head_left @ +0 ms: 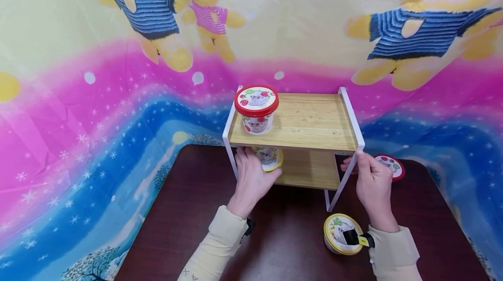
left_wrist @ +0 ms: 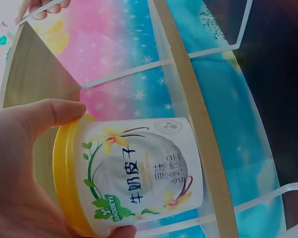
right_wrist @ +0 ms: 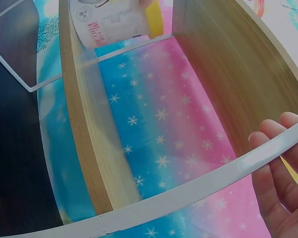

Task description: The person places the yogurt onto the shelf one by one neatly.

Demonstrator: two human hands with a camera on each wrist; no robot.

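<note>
The yellow cup (left_wrist: 139, 168) at the lower board (head_left: 310, 168) is pinched by the left hand (head_left: 253, 179), while the right hand (head_left: 374, 187) clasps the frame (head_left: 351, 116), and an uneven pull there could tilt the shelf (head_left: 310, 119) and make the red cup (head_left: 257, 108) on top slide off.

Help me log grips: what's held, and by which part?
Left hand: a yellow-lidded tub, by its lid. Right hand: the white shelf frame, near its top right front corner.

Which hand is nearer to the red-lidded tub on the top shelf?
Left. The left hand is just below that red-lidded tub, holding a yellow-lidded tub at the lower shelf; the right hand is farther off, gripping the white right-side frame.
</note>
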